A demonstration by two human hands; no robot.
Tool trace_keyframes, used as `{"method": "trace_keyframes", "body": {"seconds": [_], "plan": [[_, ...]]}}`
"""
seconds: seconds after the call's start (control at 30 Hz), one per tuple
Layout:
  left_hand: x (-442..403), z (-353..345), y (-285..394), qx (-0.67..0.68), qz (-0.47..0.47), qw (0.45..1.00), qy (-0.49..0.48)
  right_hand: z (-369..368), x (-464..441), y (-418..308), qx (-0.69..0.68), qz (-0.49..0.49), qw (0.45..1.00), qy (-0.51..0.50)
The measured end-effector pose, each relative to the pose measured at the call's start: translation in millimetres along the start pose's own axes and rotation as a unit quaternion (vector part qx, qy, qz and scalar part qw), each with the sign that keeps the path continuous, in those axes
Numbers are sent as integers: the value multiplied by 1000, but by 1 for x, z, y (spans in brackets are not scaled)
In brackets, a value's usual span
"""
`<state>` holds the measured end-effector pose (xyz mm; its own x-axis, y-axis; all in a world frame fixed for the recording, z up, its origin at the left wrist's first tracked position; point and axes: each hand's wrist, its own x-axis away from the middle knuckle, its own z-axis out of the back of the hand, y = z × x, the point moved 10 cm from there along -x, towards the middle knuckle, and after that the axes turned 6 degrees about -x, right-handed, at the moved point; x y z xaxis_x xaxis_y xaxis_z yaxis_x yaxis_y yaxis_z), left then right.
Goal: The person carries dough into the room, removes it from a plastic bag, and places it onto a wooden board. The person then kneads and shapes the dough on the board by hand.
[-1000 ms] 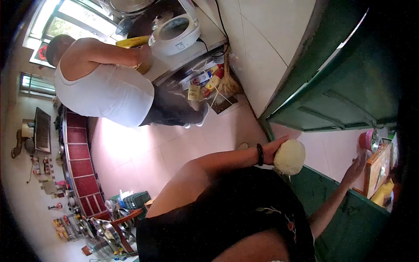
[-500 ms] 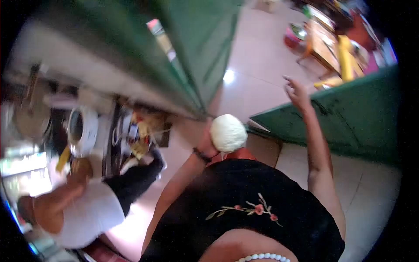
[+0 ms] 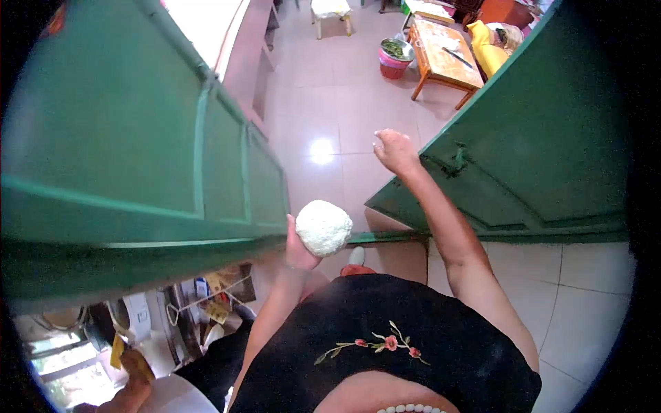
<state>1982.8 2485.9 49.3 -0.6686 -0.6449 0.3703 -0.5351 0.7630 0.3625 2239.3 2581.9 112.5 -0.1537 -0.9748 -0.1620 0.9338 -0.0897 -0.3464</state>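
A round white ball of dough [image 3: 323,228] with a lumpy surface rests in my left hand [image 3: 300,249], in front of my black top. The thumb shows along the dough's left side, while the other fingers are hidden under it. My right hand [image 3: 395,150] is held out in the air with nothing in it. Its fingers are loosely bent and a little apart, close to the edge of the green door [image 3: 523,158] on the right.
Another green door panel [image 3: 138,124] stands at left. Ahead on the tiled floor [image 3: 310,103] are a low wooden table [image 3: 441,51] with a knife [image 3: 457,58], a pink bucket [image 3: 394,67] holding greens, and a small stool [image 3: 330,9]. Another person's arm [image 3: 134,385] shows at lower left.
My view has turned, so the room ahead shows more fully and the other person less. The dough stays in my left hand. My right hand's fingers are more bent than before.
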Motion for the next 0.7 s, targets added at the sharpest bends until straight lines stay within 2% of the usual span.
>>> {"method": "trace_keyframes", "body": {"seconds": [0.2, 0.33, 0.37, 0.47, 0.53, 0.6, 0.7], "plan": [[-75, -11, 28, 35, -24, 999, 14, 13, -35, 31, -8, -33, 999, 31], [-132, -6, 67, 36, -12, 999, 23, -17, -66, 82, 1, -131, 991, 23], [-133, -8, 73, 21, -15, 1000, 16, -16, -60, 94, -3, -173, 985, -20], [-199, -2, 108, -8, -9, 1000, 3, -49, -80, 141, 3, -236, 971, -41], [-242, 17, 140, -1, -10, 1000, 8, -78, -79, 170, 2, -311, 945, -100], [-271, 11, 173, 0, -4, 1000, 21, -74, -85, 201, 26, -380, 917, -120], [-317, 12, 234, 8, -18, 999, 26, -86, -96, 238, 34, -418, 887, -192]]}}
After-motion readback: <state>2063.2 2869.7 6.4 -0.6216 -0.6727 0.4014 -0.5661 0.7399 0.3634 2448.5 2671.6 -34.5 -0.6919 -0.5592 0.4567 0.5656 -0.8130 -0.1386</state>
